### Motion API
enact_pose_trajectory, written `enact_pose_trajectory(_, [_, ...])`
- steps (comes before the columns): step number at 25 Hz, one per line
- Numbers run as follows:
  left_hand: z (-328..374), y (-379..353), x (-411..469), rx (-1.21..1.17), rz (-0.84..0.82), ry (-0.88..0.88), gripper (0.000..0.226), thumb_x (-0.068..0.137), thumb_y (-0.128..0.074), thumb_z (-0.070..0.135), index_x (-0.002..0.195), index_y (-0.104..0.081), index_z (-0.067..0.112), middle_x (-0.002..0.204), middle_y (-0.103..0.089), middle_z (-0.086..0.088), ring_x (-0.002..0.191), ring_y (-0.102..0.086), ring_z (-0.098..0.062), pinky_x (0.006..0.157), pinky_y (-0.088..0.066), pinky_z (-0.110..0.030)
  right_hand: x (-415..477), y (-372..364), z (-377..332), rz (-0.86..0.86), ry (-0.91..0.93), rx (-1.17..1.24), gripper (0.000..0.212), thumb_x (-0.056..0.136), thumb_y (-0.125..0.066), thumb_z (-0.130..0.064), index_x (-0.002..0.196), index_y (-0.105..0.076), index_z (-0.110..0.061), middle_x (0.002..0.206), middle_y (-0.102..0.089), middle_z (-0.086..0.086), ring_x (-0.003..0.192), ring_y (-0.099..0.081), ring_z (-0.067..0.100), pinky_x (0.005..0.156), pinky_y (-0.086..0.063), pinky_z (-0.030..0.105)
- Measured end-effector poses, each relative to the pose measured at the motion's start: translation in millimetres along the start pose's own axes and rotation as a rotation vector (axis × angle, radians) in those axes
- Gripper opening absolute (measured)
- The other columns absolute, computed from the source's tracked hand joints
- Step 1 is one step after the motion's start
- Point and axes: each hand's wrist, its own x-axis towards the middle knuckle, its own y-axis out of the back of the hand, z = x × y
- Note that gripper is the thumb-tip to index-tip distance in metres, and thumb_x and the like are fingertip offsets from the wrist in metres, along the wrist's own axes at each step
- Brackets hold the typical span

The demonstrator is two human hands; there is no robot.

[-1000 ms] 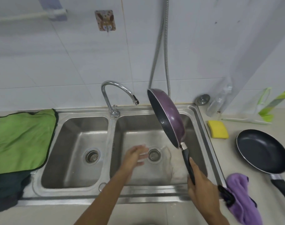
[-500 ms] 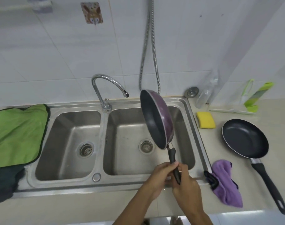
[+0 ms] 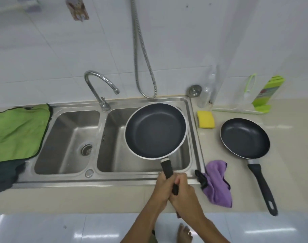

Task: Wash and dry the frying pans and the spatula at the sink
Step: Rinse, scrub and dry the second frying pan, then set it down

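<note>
presently, a frying pan [image 3: 156, 130] is held level, inside up, over the right basin of the double sink [image 3: 193, 120]. its black handle [image 3: 167, 170] is gripped by both hands together: the left hand [image 3: 163, 187] is closed round it nearer the pan, the right hand [image 3: 185, 194] just behind. a second frying pan [image 3: 244, 138] is laid on the worktop [image 3: 293, 172] at the right, beside a purple cloth [image 3: 217, 183] and near a yellow sponge [image 3: 206, 119]. a green cloth [image 3: 18, 132] is spread left of the sink.

Dark frying pan [image 3: 155, 131] level above right basin, second pan [image 3: 244, 138] on counter
</note>
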Motion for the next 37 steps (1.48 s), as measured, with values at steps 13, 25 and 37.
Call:
enact_pose_trajectory(13, [-7, 24, -13, 0.104, 0.245, -0.058, 0.039, 0.090, -0.077, 0.038, 0.076, -0.055, 0.008, 0.052, -0.045, -0.007, 0.039, -0.042, -0.016, 0.038, -0.037, -0.026, 20, 87, 156, 0.078, 0.227, -0.820, 0.089, 0.076, -0.083, -0.040, 0.154, -0.043, -0.029, 0.163, -0.033, 0.012, 0.136, -0.050, 0.042, 0.091, -0.060, 0.044])
enact_pose_trajectory(25, [20, 73, 2, 0.447, 0.109, -0.122, 0.018, 0.093, -0.069, 0.029, 0.091, -0.060, 0.014, 0.052, -0.052, 0.006, 0.041, -0.048, -0.013, 0.043, -0.040, -0.027, 117, 72, -55, 0.281, 0.798, -0.599, 0.039, 0.107, -0.046, -0.031, 0.145, -0.054, -0.023, 0.154, -0.046, 0.002, 0.128, -0.054, 0.018, 0.106, -0.049, 0.031])
enact_pose_trajectory(37, [76, 163, 42, 0.660, -0.095, -0.151, 0.026, 0.072, -0.072, 0.052, 0.083, -0.060, 0.031, 0.077, -0.068, 0.005, 0.089, -0.069, -0.015, 0.084, -0.050, -0.020, 190, 70, -37, 0.280, 0.701, -1.013, 0.062, 0.109, -0.029, -0.022, 0.162, 0.000, -0.007, 0.162, -0.032, 0.019, 0.145, -0.041, 0.038, 0.109, -0.044, 0.053])
